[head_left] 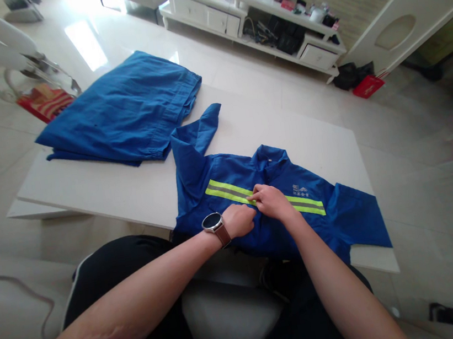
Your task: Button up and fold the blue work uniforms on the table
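Note:
A blue work jacket (229, 163) lies front side up near the table's front edge, collar away from me, with a yellow-green reflective stripe (227, 190) across the chest. My left hand (239, 220), with a watch on its wrist, is closed on the jacket's front just below the stripe. Beside it my right hand (270, 201) pinches the jacket front at the middle of the stripe. The two hands nearly touch. What exactly the fingertips hold is too small to make out. The jacket's lower part hangs over the table edge toward my lap.
Folded blue trousers (127, 110) lie on the white table (323, 140) at the left. Beyond stands a white TV cabinet (206, 16) with various items. A drying rack with a red bag (44, 101) is at the upper left. Red and black bags (368, 86) rest on the floor.

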`<state>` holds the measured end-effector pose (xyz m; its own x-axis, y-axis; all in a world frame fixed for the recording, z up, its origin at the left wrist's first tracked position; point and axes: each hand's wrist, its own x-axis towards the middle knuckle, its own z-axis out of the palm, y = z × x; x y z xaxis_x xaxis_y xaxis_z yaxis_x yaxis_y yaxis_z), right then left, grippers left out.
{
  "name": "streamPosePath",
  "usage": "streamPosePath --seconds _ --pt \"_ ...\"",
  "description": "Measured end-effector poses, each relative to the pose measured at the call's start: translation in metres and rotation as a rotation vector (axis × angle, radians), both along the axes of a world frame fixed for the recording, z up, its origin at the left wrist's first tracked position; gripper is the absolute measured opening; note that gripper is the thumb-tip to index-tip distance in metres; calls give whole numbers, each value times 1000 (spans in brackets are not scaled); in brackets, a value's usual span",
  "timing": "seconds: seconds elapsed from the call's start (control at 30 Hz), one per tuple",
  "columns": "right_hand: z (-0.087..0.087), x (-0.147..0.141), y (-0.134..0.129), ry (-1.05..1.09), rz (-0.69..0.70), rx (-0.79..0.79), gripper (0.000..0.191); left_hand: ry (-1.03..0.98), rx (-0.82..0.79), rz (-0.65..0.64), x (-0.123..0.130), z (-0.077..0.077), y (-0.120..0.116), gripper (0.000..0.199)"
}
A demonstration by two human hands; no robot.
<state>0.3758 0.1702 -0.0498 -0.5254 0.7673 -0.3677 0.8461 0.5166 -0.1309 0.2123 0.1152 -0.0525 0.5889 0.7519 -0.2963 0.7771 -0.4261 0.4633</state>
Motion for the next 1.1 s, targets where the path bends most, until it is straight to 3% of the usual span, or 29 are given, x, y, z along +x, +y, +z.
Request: streamPosePath --seconds 0.33,1.1 --pt "-2 -5 -4 -26 67 4 47 -27 5 33 1 -3 -1 22" --pt "-2 -4 -3 -4 45 7 43 22 12 -5 1 -2 -1 27"
